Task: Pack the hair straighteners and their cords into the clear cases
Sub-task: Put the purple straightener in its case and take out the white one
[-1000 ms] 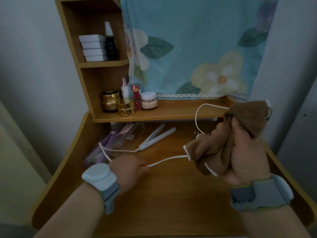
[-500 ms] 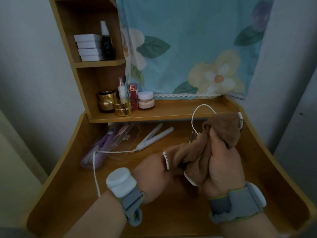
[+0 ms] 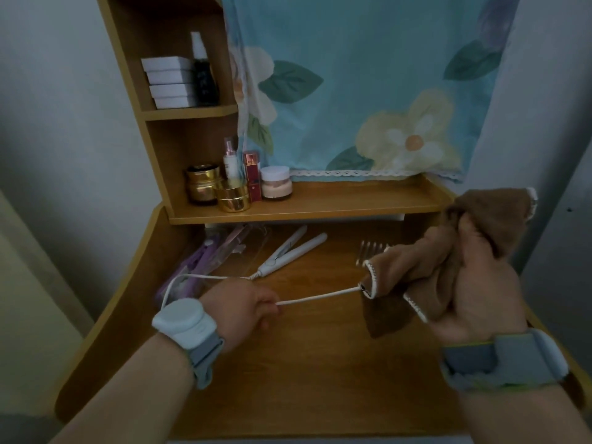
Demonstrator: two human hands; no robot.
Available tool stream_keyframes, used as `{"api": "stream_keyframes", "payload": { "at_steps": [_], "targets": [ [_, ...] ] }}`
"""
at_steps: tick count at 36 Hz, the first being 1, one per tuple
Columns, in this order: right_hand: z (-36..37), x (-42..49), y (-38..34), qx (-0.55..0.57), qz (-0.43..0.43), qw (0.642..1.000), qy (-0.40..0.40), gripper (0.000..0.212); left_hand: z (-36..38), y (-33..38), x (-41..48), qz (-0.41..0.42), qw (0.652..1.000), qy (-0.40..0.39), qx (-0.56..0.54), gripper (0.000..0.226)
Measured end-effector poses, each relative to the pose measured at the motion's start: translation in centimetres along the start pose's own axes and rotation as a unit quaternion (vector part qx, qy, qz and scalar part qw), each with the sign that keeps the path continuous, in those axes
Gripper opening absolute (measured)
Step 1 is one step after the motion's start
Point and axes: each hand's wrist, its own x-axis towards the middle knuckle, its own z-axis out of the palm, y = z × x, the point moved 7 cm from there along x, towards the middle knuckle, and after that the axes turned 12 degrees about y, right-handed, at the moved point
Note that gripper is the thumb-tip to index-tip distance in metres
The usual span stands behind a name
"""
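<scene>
Above the wooden desk (image 3: 307, 373), left fingers (image 3: 267, 310) pinch thin white cord (image 3: 317, 297); right fingers (image 3: 461, 283) clench fuzzy brown cloth (image 3: 416, 267).

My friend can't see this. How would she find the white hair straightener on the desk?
Start at the wooden desk and look just under its long low shelf. The white hair straightener lies slanted there, to the right of the clear case with the purple straightener. It is the only white one, it lies outside any case, and its thin white cord leads to the left hand.
</scene>
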Motion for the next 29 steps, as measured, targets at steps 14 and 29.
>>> {"api": "stream_keyframes", "payload": {
  "at_steps": [14,29],
  "targets": [
    [0.7,-0.5,1.0,-0.083,-0.075,0.993,0.026,0.051,-0.3,3.1,-0.3,0.036,0.997,0.062,0.019,0.042],
    [0.2,-1.0,0.9,-0.099,-0.088,0.990,0.052,0.043,-0.7,7.3,-0.3,0.067,0.986,0.033,-0.150,0.024]
  ]
}}
